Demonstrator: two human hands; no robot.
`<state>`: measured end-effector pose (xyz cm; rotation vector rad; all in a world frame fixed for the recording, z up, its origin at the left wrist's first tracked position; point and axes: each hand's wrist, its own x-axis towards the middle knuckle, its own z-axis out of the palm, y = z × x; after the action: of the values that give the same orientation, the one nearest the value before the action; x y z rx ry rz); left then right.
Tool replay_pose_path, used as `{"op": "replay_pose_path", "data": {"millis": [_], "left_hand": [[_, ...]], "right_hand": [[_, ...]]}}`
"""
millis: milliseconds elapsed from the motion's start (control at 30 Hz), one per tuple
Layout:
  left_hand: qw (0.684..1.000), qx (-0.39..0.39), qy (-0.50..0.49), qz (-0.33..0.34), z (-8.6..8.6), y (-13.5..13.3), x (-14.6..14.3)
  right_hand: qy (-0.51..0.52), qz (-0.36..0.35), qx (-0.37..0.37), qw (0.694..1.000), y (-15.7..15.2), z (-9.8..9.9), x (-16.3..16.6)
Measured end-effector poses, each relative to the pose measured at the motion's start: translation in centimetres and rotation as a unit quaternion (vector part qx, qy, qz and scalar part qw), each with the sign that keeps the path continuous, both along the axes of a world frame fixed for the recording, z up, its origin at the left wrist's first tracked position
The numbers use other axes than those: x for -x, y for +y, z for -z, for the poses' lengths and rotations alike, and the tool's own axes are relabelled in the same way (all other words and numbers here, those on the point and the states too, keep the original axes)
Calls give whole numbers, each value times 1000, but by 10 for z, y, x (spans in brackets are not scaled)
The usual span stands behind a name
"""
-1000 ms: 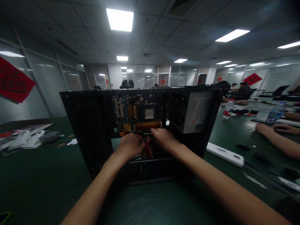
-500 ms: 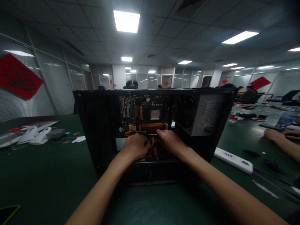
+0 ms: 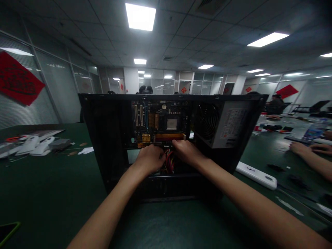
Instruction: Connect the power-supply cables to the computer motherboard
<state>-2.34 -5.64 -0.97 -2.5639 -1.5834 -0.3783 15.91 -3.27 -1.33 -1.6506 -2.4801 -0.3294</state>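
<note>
An open black computer case (image 3: 103,138) lies on a dark green table (image 3: 46,186) in front of me. Inside it I see the motherboard (image 3: 159,122) and, to the right, a power supply (image 3: 223,124) with its fan. Both my hands reach into the case below the motherboard. My left hand (image 3: 150,159) is curled closed at a bundle of red and yellow cables (image 3: 169,165). My right hand (image 3: 187,152) is also closed, its fingers at the board's lower edge by the same cables. What each hand grips is hidden.
A white power strip (image 3: 256,175) lies right of the case. Another person's hands (image 3: 303,149) rest on the table at far right, near a water bottle (image 3: 315,130). White and grey parts (image 3: 36,146) lie at far left. A phone corner (image 3: 7,231) shows bottom left.
Both hands stay at the cables below the motherboard with only slight shifts. The view has moved a little, so the case sits further right and higher than a second ago.
</note>
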Motion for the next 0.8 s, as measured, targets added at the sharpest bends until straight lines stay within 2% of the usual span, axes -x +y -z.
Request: {"op": "replay_pose_path", "data": {"millis": [367, 600, 800], "left_hand": [[1000, 8, -1, 11, -2, -2, 2], [1000, -11, -14, 9, -1, 0, 4], [998, -23, -48, 37, 2, 2, 7]], "right_hand": [[19, -17, -11, 1000, 8, 7, -6], [88, -39, -9, 995, 7, 10, -7], [140, -1, -9, 990, 1, 7, -8]]}}
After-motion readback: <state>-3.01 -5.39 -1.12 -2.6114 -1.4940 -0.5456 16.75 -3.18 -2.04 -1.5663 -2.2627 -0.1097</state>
